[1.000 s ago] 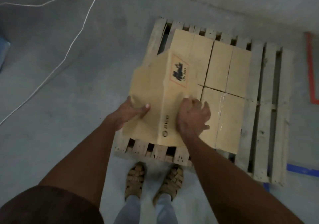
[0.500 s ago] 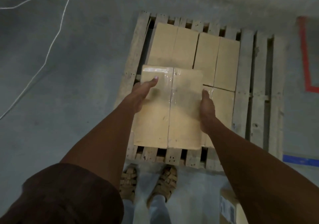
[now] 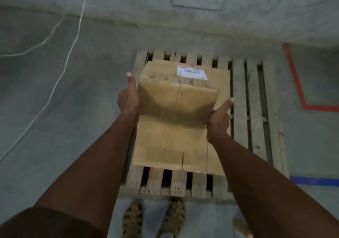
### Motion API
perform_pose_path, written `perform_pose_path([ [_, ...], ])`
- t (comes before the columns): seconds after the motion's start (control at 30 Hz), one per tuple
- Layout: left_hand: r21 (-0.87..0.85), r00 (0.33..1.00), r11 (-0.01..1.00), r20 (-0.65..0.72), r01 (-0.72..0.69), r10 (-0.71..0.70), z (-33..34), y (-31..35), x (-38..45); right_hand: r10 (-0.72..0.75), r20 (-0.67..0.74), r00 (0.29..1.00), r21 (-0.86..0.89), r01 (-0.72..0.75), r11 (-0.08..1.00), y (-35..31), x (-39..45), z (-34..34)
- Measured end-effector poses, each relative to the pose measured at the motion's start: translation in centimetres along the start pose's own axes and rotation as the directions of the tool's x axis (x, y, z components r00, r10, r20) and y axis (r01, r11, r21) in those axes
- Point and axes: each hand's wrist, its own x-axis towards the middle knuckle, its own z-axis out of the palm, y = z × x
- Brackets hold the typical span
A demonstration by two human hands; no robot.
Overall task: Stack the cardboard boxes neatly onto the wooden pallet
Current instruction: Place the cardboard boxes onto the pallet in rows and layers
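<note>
A wooden pallet [image 3: 255, 109] lies on the concrete floor in front of me. Flat cardboard boxes [image 3: 161, 157] cover its left and middle slats. Above them I hold another cardboard box [image 3: 176, 105], tilted, with a white label [image 3: 191, 72] on its far face. My left hand [image 3: 129, 98] grips its left side with the thumb pointing up. At the box's lower right corner, my right hand [image 3: 218, 122] holds on with the thumb out. The fingers of both hands are hidden behind the box.
The pallet's right slats are bare. A white cable [image 3: 60, 76] runs across the floor at left. Red tape [image 3: 297, 83] and blue tape [image 3: 313, 181] mark the floor at right. A concrete wall [image 3: 183, 17] stands behind the pallet. My sandalled feet [image 3: 132, 221] touch the pallet's near edge.
Earlier both hands set a box flat on the pallet's near left. Now they hold a labelled box, raised and tilted above the stacked ones.
</note>
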Motion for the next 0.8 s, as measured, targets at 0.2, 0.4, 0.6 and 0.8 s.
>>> perform_pose_path([
  [0.2,0.049,0.985,0.989,-0.117,0.137,-0.130,-4.6,-6.0,0.4,0.140,-0.070,0.988,0.209,-0.123,0.970,5.3,-2.3,0.8],
  [0.4,-0.271,0.997,0.960,-0.020,0.068,-0.076,-4.5,-7.1,-0.3,0.138,-0.100,0.985,0.331,-0.098,0.938,7.2,-1.9,1.4],
  [0.6,-0.289,0.987,0.944,-0.004,-0.157,0.163,-1.9,-0.1,0.1,-0.116,-0.294,0.949,0.215,0.184,0.959,1.5,-2.2,2.7],
  [0.8,-0.203,0.969,0.957,0.088,-0.209,0.231,0.7,4.1,1.2,-0.196,-0.203,0.959,0.158,0.229,0.960,-1.2,-0.3,4.6],
])
